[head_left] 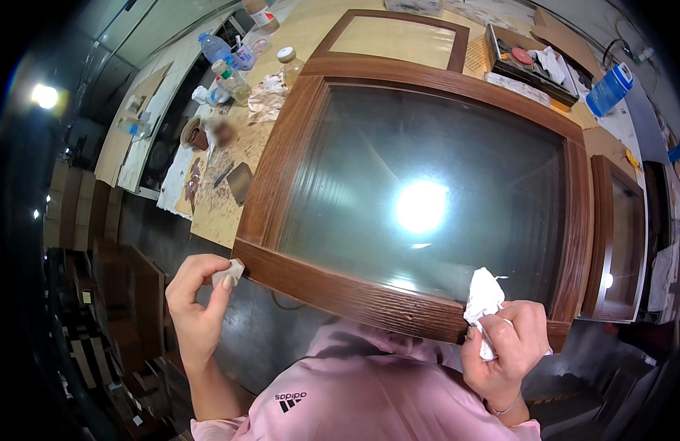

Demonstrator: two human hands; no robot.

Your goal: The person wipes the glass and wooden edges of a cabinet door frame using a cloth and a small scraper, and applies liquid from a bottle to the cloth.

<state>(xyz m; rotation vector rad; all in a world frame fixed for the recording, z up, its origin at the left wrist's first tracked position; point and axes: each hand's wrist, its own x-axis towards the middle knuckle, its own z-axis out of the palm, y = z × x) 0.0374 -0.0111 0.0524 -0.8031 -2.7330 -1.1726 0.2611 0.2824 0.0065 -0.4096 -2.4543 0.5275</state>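
A brown wooden cabinet door [355, 287] with a glass panel [457, 147] lies in front of me, its near edge by my body. My left hand [197, 305] pinches a small whitish block [230, 272] between thumb and fingers, at the door's near left corner. I cannot make out what the block is made of. On the near right, my right hand [513, 342] is closed around a crumpled white cloth [485, 290], which lies over the near rail and the edge of the glass. A bright lamp reflection shows in the glass.
A smaller framed panel [333, 35] lies beyond the door. Left stand jars and bottles [216, 50], a crumpled rag [266, 99], a stained pot [195, 134] and a brown pad [239, 184]. Right are a tool box [553, 84], a blue bottle [609, 90] and another glazed door [603, 242].
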